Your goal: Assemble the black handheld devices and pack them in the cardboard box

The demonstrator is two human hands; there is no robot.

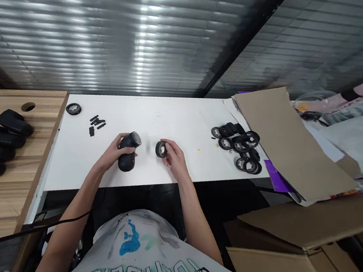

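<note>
My left hand [116, 153] is wrapped round a black bottle-shaped object [126, 161], which leans to the right over the white table. Its round greyish end faces up and right. Between the fingers of my right hand [174, 157] is a black ring [161, 149], held on edge with its opening facing left. A small gap separates the ring from the black object. What fills the ring's middle is too small to make out clearly. At the far left lies another black ring [73, 109], with several small black strips [97, 122] close by.
A pile of black rings [241, 145] lies at the table's right end, beside a large cardboard sheet [286, 146]. Several black rounded pieces [1, 135] rest on the wooden surface [43, 137] to the left. An open cardboard box [272, 260] stands below right. A cable [63, 220] crosses near my left forearm.
</note>
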